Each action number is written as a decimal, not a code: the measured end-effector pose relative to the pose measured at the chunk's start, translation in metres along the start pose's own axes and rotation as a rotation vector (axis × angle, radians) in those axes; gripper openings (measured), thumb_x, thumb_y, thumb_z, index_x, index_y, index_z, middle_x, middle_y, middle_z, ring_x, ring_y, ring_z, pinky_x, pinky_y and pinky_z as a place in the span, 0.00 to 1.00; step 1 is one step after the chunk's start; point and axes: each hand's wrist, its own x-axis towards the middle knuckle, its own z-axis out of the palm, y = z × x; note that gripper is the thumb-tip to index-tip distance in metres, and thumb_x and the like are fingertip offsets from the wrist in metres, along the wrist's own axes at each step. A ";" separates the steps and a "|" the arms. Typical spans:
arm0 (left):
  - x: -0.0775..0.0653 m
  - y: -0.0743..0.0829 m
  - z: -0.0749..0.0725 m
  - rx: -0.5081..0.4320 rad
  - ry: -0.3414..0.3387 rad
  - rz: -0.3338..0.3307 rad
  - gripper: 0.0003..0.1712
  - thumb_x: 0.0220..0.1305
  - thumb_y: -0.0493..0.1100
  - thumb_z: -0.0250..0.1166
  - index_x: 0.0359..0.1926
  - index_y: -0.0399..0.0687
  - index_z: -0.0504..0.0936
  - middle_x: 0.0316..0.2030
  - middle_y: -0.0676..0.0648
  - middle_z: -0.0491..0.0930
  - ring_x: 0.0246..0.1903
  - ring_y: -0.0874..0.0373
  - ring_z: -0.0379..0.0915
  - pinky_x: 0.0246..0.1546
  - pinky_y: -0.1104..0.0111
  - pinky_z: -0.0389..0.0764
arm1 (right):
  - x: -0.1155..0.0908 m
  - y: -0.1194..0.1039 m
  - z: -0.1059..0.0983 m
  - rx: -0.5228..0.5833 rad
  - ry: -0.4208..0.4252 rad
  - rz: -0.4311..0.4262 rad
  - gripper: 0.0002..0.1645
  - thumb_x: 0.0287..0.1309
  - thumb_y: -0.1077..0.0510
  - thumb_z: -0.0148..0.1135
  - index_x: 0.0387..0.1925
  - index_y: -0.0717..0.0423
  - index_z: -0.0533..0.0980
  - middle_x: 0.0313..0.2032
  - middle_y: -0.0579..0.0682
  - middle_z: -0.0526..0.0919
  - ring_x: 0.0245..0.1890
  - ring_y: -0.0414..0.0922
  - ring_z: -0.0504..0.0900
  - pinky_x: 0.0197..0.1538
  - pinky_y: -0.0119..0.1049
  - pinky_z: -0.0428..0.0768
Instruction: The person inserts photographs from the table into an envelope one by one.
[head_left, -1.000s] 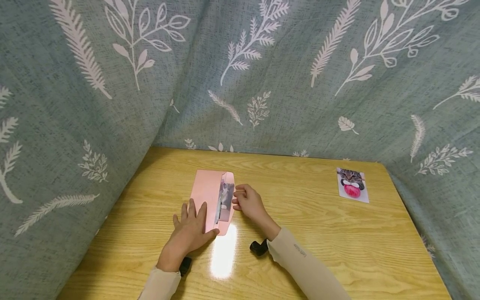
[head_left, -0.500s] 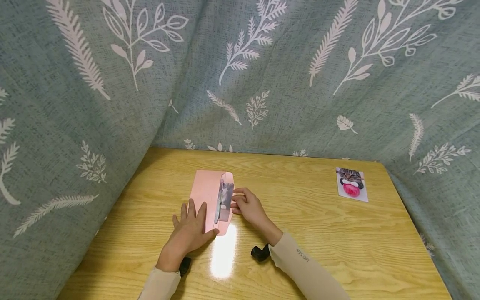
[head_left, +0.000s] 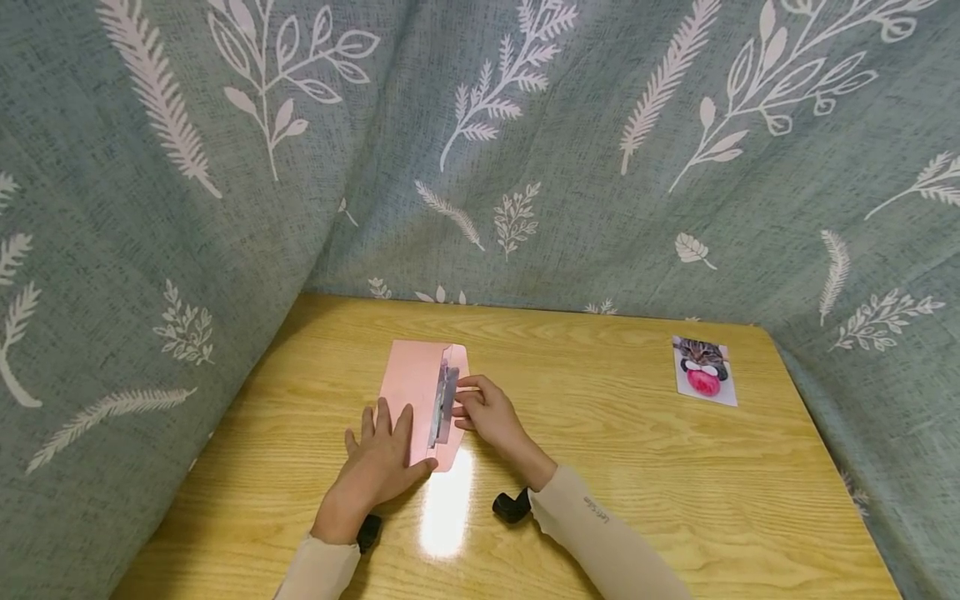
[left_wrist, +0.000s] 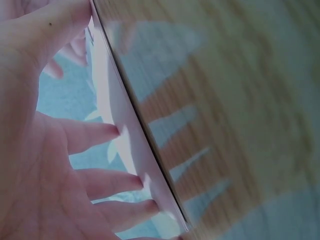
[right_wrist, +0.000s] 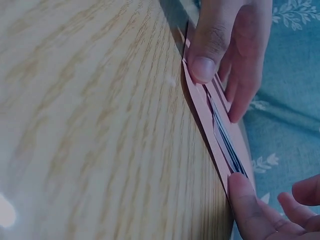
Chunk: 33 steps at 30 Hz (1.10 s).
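Note:
A pink envelope [head_left: 408,371] lies flat on the table in the head view, its opening and flap on the right side. My left hand [head_left: 380,461] rests on it with the fingers spread; in the right wrist view the left thumb [right_wrist: 204,67] presses beside the opening. Out of the opening sticks a strip of a photo card [head_left: 447,406], mostly hidden inside the envelope. In the right wrist view several thin card edges [right_wrist: 229,146] show in the opening. My right hand [head_left: 491,419] touches the card's outer edge over the flap, its fingers loosely bent.
Another photo card [head_left: 705,371], showing a cat above a round pink-red thing, lies at the right of the wooden table [head_left: 600,358]. Patterned green-blue fabric [head_left: 562,208] hangs behind and along both sides. Dark wrist cameras [head_left: 512,506] sit under the forearms.
The photo card has slid left, deeper into the envelope, so a narrower strip shows. My right hand has moved slightly left with it. The left hand has stayed in place.

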 end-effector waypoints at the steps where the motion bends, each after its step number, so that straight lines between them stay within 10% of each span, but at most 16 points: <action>1: 0.000 0.000 0.000 0.002 -0.001 -0.001 0.56 0.61 0.66 0.66 0.77 0.39 0.55 0.73 0.22 0.42 0.71 0.23 0.35 0.59 0.25 0.46 | 0.000 0.000 0.001 -0.004 -0.001 0.002 0.18 0.75 0.67 0.47 0.61 0.67 0.71 0.49 0.66 0.82 0.44 0.58 0.85 0.44 0.44 0.84; 33: -0.001 0.001 -0.001 0.012 0.005 0.008 0.56 0.62 0.66 0.66 0.77 0.39 0.55 0.73 0.22 0.42 0.71 0.23 0.36 0.58 0.25 0.47 | 0.005 -0.005 0.015 -0.095 0.002 -0.029 0.16 0.71 0.66 0.52 0.57 0.65 0.75 0.42 0.62 0.83 0.38 0.51 0.84 0.41 0.41 0.85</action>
